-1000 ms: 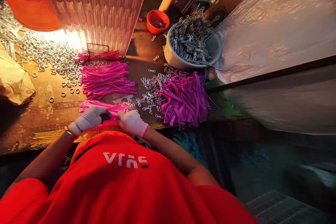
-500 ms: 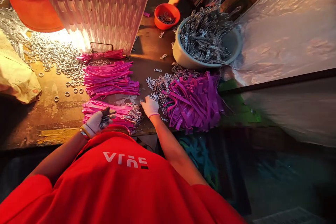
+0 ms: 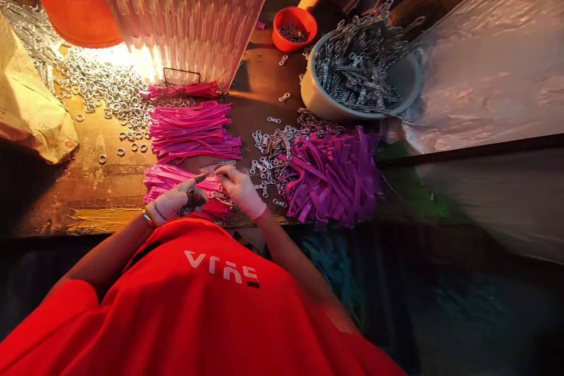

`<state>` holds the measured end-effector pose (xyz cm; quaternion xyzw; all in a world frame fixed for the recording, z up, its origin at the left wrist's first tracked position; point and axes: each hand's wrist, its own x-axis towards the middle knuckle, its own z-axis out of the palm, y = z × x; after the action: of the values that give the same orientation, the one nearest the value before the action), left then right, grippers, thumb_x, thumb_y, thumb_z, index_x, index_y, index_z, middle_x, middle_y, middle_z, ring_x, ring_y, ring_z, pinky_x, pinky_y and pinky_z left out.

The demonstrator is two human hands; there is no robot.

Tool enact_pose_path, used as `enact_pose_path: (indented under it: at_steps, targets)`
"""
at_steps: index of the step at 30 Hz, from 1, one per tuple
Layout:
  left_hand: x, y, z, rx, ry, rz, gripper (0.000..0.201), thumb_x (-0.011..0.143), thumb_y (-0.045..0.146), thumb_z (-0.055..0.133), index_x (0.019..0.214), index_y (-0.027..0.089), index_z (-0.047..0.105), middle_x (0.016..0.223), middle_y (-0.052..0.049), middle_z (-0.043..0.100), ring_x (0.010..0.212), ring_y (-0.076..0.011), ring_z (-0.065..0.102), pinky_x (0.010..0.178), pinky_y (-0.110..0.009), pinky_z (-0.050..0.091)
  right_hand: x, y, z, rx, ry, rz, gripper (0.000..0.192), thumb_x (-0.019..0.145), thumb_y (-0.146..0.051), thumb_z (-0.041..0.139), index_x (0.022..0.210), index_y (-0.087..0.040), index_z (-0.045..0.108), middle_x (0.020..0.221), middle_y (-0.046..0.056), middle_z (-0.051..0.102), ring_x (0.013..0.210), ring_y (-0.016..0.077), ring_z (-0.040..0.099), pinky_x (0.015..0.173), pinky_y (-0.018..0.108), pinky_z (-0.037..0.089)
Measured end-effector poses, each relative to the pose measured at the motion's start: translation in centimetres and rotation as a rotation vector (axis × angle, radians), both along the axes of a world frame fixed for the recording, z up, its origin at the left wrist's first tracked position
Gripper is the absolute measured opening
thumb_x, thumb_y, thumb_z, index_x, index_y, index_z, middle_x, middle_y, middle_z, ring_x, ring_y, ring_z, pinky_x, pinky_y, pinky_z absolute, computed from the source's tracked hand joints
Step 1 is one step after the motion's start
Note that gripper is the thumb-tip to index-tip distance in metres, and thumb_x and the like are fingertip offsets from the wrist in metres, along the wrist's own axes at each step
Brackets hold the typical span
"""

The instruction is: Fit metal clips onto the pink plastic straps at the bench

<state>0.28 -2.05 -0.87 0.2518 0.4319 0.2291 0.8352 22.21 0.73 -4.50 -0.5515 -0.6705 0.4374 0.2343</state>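
Fingers of the left hand (image 3: 173, 204) curl over something dark, unclear what; the right hand's (image 3: 243, 191) seem bunched at the tips, on what I cannot tell. Pink straps (image 3: 163, 179) lie just beyond the left fingers; steadying them there should help. The red shirt's (image 3: 207, 323) white lettering (image 3: 222, 270) isn't surely legible.

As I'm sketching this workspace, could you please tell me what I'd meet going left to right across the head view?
Tan bag, gloved left hand, gloved right hand, heap of purple straps, plastic sheeting.
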Motion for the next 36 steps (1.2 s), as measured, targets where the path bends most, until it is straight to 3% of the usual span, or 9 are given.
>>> enact_pose_path:
  at_steps: [3,7,14,19,24,27,31,33,36]
  targets:
    - [0.4,-0.5,-0.5,0.085,0.001,-0.026,0.059,0.071,0.012,0.072,0.129,0.018,0.060,0.073,0.000,0.064,0.055,-0.0106,0.054,0.048,-0.019,0.035,-3.1,-1.6,2.7,0.060,0.150,0.196,0.026,0.094,-0.024,0.056,0.117,-0.020,0.069,0.118,0.006,0.073,0.111,0.0181,0.064,0.103,0.032,0.046]
    - [0.6,-1.3,-0.5,0.073,0.020,0.022,0.034,0.069,0.010,0.069,0.102,0.015,0.063,0.066,0.000,0.060,0.056,-0.0120,0.053,0.050,-0.022,0.038,-5.2,-2.5,3.5,0.002,0.145,0.244,0.025,0.091,-0.019,0.054,0.111,-0.019,0.069,0.112,0.005,0.074,0.107,0.0171,0.065,0.101,0.031,0.048]
    - [-1.2,-2.4,-0.6,0.026,0.071,0.170,0.045,0.068,0.027,0.085,0.109,0.016,0.068,0.078,-0.002,0.067,0.053,-0.0085,0.056,0.040,-0.017,0.029,-5.5,-3.6,1.8,-0.198,0.416,-0.283,0.027,0.081,-0.038,0.066,0.102,-0.020,0.064,0.093,0.000,0.068,0.081,0.0139,0.060,0.075,0.026,0.050]
    - [-1.2,-3.1,-2.0,0.083,0.155,0.241,0.036,0.077,0.044,0.083,0.091,0.014,0.070,0.065,-0.001,0.062,0.042,-0.0052,0.042,0.037,-0.019,0.024,-6.5,-4.6,1.5,-0.273,0.478,-0.395,0.034,0.076,-0.046,0.071,0.097,-0.020,0.063,0.080,-0.003,0.061,0.066,0.0107,0.051,0.060,0.023,0.043]
    - [-1.6,-2.7,-1.3,0.172,0.167,0.232,0.038,0.080,0.047,0.078,0.098,0.014,0.072,0.069,-0.002,0.064,0.047,-0.0073,0.047,0.041,-0.020,0.027,-6.3,-4.5,1.7,-0.395,0.540,-0.357,0.034,0.074,-0.045,0.074,0.094,-0.021,0.060,0.066,-0.007,0.053,0.054,0.0088,0.041,0.050,0.023,0.032]
    - [-2.2,-2.2,-0.4,0.365,0.254,0.121,0.038,0.082,0.040,0.078,0.109,0.013,0.074,0.068,-0.001,0.064,0.051,-0.0084,0.047,0.046,-0.021,0.033,-5.8,-3.9,1.8,-0.609,0.735,-0.241,0.036,0.069,-0.046,0.077,0.080,-0.023,0.051,0.057,-0.011,0.040,0.046,0.0062,0.028,0.046,0.023,0.021]
    - [-2.3,-1.7,-0.4,0.690,0.417,0.072,0.022,0.082,0.031,0.074,0.096,0.014,0.077,0.085,-0.007,0.074,0.077,-0.0166,0.064,0.072,-0.026,0.051,-5.7,-3.8,1.6,-0.809,0.817,-0.070,0.048,0.064,-0.050,0.082,0.072,-0.025,0.042,0.057,-0.012,0.035,0.046,0.0052,0.024,0.046,0.022,0.020]
    - [-2.2,-1.6,-0.8,0.771,0.489,0.059,0.016,0.084,0.030,0.070,0.089,0.016,0.075,0.090,-0.008,0.076,0.085,-0.0188,0.066,0.080,-0.029,0.052,-5.9,-4.0,1.6,-0.789,0.727,-0.075,0.042,0.071,-0.054,0.076,0.077,-0.024,0.048,0.057,-0.010,0.038,0.047,0.0075,0.030,0.047,0.023,0.025]
    - [-2.1,-1.7,-1.5,0.731,0.585,0.056,0.015,0.083,0.031,0.068,0.081,0.016,0.071,0.078,-0.005,0.072,0.071,-0.0151,0.060,0.066,-0.025,0.047,-6.2,-4.4,1.9,-0.458,0.421,-0.122,0.032,0.089,-0.050,0.058,0.099,-0.020,0.061,0.077,-0.001,0.062,0.067,0.0146,0.055,0.063,0.027,0.043]
